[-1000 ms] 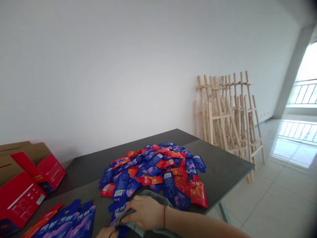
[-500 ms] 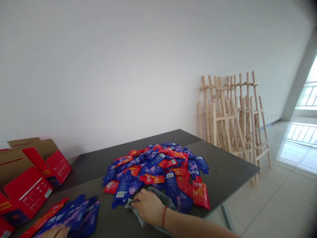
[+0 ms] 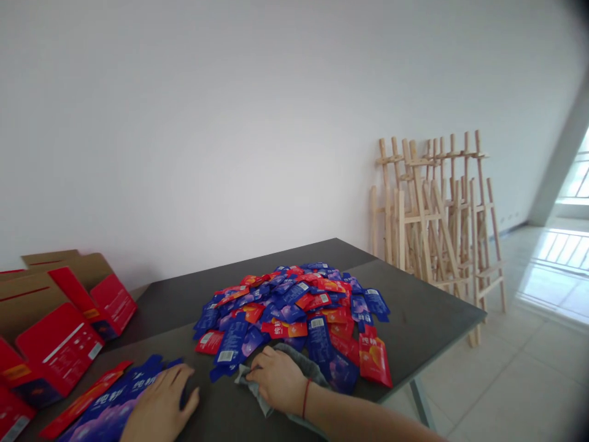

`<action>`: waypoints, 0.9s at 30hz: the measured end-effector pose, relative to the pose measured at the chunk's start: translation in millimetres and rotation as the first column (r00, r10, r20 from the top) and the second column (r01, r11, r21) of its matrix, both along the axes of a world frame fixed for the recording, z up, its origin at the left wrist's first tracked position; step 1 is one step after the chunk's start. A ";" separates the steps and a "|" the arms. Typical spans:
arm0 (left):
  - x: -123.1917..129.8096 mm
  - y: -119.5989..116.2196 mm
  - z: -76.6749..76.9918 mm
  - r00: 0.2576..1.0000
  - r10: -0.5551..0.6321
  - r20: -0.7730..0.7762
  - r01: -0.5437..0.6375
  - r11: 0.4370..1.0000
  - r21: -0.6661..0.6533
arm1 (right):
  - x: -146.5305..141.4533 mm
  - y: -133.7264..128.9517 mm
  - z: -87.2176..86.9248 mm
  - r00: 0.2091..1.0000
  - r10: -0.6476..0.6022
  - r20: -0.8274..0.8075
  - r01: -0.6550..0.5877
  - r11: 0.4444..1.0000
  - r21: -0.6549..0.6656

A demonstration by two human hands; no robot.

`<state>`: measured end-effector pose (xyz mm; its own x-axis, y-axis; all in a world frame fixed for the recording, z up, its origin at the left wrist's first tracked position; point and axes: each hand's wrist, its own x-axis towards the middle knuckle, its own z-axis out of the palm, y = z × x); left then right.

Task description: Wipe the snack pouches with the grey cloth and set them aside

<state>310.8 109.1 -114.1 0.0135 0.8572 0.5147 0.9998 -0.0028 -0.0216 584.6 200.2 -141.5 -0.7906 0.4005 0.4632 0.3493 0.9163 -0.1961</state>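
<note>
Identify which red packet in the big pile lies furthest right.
The red packet at the near right corner of the pile; every other red one there lies further left.

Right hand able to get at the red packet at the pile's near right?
Probably yes: the red packet looks uncovered and lies nearby at the edge of the pile. But the right hand holds a gray cloth, so it would likely need to let go first.
</note>
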 end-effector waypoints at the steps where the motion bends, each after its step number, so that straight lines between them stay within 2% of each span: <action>1: 19.0 12.8 0.4 1.000 -0.001 0.013 0.001 0.999 -0.037 | 0.3 0.5 0.4 1.000 0.002 0.007 -0.002 1.000 -0.004; 3: 48.4 37.7 -3.4 0.998 0.002 0.063 0.002 0.999 -0.054 | 1.0 1.7 1.1 1.000 0.010 0.005 -0.010 1.000 -0.006; 5: 63.1 58.7 -10.2 0.994 0.033 0.105 -0.027 0.998 -0.060 | 1.6 3.0 1.0 1.000 0.022 -0.015 -0.022 1.000 -0.006; 8: 63.8 78.0 -17.2 0.979 0.070 0.190 -0.056 0.995 -0.078 | 1.6 5.0 -0.7 0.998 0.037 -0.058 -0.038 0.999 -0.012; 10: 58.9 79.7 -16.6 0.962 0.077 0.263 -0.057 0.995 -0.080 | 1.3 5.8 -2.1 0.995 0.036 -0.097 -0.039 0.999 -0.028; 12: 55.9 71.3 -12.0 0.954 0.045 0.298 -0.029 0.998 -0.059 | 1.4 6.0 -2.4 0.990 0.025 -0.141 -0.034 0.998 -0.057; 14: 58.5 53.6 -5.3 0.968 -0.005 0.251 0.013 0.999 -0.029 | 2.3 6.0 -1.2 0.981 0.016 -0.192 -0.036 0.995 -0.096; 17: 76.4 19.0 3.7 0.998 0.001 0.070 0.001 1.000 -0.027 | 5.4 7.4 3.7 0.946 -0.021 -0.322 -0.037 0.984 -0.173; 19: 96.1 -0.4 5.2 0.998 -0.003 -0.059 0.001 1.000 -0.023 | 8.0 10.0 7.6 0.903 -0.091 -0.420 -0.013 0.971 -0.237; 23: 135.4 -16.5 -4.5 0.972 -0.104 -0.211 0.110 0.994 0.016 | 12.4 17.1 12.2 0.823 -0.226 -0.520 0.062 0.947 -0.314; 25: 143.9 -18.1 -11.1 0.957 -0.191 -0.219 0.199 0.980 0.015 | 14.0 20.0 12.5 0.847 -0.218 -0.485 0.074 0.952 -0.298; 27: 140.9 -20.8 -16.3 0.942 -0.254 -0.217 0.270 0.962 0.048 | 15.6 21.8 12.7 0.903 -0.180 -0.390 0.084 0.965 -0.250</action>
<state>451.7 88.3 -130.4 0.3457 0.7673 0.5402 0.9372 -0.2546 -0.2383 600.2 222.0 -128.8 -0.4850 0.6179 0.6188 0.3099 0.7831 -0.5391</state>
